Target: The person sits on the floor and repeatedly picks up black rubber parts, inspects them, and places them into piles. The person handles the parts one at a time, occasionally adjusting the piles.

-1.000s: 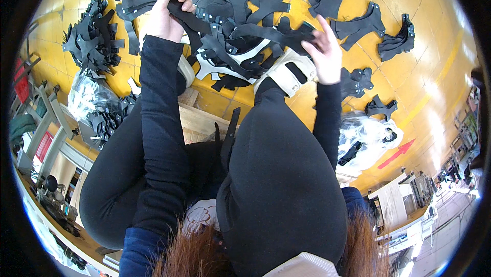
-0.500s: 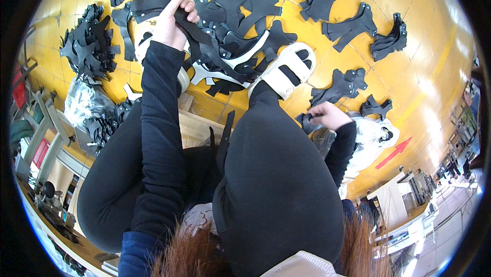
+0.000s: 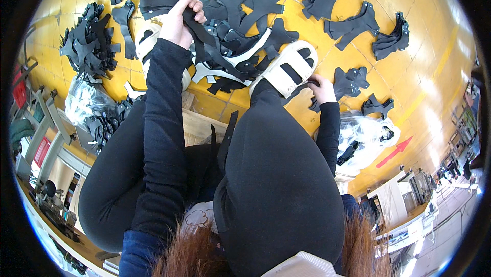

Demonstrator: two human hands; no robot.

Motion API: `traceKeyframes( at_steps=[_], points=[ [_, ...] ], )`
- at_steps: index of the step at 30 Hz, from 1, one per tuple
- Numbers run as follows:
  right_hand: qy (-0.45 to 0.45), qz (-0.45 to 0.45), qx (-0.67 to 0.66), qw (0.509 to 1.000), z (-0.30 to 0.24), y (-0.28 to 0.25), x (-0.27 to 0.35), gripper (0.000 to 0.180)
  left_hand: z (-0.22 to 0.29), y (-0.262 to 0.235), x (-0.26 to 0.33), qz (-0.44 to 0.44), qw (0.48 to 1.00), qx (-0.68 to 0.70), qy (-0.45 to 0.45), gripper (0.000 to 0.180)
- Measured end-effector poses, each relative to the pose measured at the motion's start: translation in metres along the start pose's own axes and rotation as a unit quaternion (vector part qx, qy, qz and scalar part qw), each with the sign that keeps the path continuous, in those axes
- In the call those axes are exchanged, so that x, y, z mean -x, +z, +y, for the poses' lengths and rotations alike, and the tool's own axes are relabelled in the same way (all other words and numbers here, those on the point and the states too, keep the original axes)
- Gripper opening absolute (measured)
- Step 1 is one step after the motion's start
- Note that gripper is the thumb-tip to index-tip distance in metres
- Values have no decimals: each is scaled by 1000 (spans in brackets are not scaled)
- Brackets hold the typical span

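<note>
Closely, the right hand (image 3: 323,91) flanks the sandal's edge (image 3: 295,87).

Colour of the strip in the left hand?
Plain black; the strip in the left hand shows best in the head view.

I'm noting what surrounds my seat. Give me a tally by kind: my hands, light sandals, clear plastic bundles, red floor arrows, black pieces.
Hands: 2 (left hand, right hand)
Light sandals: 2
Clear plastic bundles: 2
Red floor arrow: 1
Total: 7, leaving out the black pieces, which overlap too much to count.
</note>
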State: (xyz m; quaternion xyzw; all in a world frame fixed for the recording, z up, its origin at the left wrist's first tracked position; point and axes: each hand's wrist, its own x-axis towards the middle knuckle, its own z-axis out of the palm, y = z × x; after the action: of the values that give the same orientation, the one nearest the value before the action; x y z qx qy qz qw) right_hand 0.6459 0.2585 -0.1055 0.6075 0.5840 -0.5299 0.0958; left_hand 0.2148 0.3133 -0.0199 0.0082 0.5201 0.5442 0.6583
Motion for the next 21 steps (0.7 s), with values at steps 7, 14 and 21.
traceKeyframes(
  at_steps=[7, 14, 21],
  points=[
    [-75, 228, 60, 969, -28, -18, -14, 17, -6, -6, -3, -10, 1000, -5, -4, 30],
    [-244, 238, 36, 939, -96, -11, -63, 20, -8, 4, -1, -1, 1000, -21, -17, 30],
    [-169, 49, 4, 984, -94, -8, -95, 23, -10, 10, -1, -46, 997, -22, -57, 29]
  ],
)
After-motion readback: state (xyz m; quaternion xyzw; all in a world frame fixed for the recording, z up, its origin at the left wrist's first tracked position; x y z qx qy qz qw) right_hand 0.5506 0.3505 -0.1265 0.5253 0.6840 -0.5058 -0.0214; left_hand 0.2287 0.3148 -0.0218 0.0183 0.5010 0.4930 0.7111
